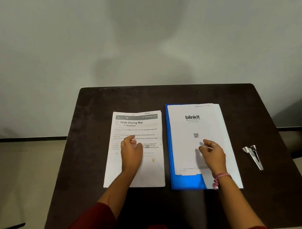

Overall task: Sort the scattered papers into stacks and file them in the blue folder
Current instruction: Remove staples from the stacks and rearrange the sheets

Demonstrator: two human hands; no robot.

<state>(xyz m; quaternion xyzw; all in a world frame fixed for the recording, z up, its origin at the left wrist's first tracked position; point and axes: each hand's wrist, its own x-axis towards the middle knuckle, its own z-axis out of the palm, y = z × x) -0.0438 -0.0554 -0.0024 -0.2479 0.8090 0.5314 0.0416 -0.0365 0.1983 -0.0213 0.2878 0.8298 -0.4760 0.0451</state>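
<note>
Filing step: one stack [202, 137] on blue folder [186, 182], second stack [136, 161] beside it on desk [88, 145].
Left hand [131, 149] and right hand [212, 153] loosely curled, gripping nothing; next, lift second stack onto folder.

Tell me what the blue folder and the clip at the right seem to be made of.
Blue folder: probably plastic, judging by its smooth, evenly saturated surface; coated card is possible. Clip: seemingly metal, silvery with bright glints, plus a dark part whose material I cannot tell.

A dark brown table [93, 164] stands against a plain grey wall [118, 28]; pale floor [12, 165] meets a dark skirting strip [24, 139].
</note>
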